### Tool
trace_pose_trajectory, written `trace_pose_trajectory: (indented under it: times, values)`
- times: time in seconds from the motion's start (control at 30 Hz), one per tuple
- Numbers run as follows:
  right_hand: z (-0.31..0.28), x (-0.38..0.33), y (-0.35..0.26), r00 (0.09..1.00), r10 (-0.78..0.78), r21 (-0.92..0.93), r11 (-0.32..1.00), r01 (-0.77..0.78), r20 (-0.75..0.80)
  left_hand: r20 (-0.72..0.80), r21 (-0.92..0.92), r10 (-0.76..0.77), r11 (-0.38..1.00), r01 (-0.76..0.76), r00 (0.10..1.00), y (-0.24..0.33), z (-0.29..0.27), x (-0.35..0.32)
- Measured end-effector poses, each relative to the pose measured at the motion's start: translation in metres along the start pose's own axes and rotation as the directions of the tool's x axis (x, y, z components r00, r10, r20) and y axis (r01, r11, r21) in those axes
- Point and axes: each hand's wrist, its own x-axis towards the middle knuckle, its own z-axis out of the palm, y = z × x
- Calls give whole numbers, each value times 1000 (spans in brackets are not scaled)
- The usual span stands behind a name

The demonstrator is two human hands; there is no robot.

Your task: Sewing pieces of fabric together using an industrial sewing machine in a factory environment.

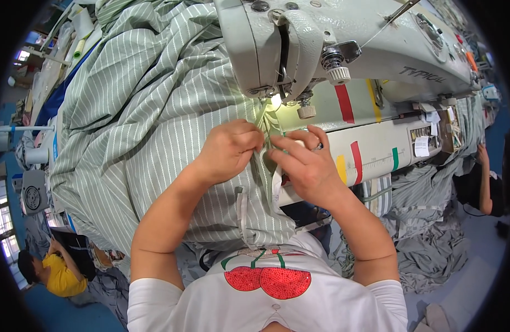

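Note:
Grey-green fabric with white stripes point(177, 122) spreads over the left of the sewing table and hangs down toward my lap. My left hand point(230, 148) is closed in a pinch on the fabric's folded edge, just in front of the sewing machine point(376, 39). Opposite it, my right hand point(307, 163) holds the same edge between thumb and fingers, with a dark ring on one finger. Between my hands, the edge runs up toward the lit needle area point(276, 101). The needle tip and presser foot are hard to make out.
Red, yellow and green tape strips point(355, 162) mark the machine bed. A small compartment tray point(421, 141) sits at its right. More striped fabric point(423, 221) is heaped at the right. One person in yellow point(66, 274) is at lower left, another in black point(482, 188) at far right.

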Motion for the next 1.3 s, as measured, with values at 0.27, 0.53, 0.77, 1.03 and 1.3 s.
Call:
trace_pose_trajectory:
  times: [0.27,0.53,0.77,1.03,1.3]
  values:
    - [-5,-27,-13,995,-9,156,988,-6,99,240,316,-107,948,27,965,4,-47,-5]
    - [-9,-40,-29,992,22,213,976,-49,127,262,564,-289,820,97,921,36,-27,-28]
    - [-7,-49,-33,994,-6,240,971,-21,111,88,724,-425,649,235,901,37,-39,-24]
    - [-11,-39,-39,985,133,213,965,-155,113,-341,508,-112,814,283,934,49,-2,-12]
    - [3,-21,-17,998,68,63,996,-67,-8,-140,382,-311,859,341,940,65,-11,-22]
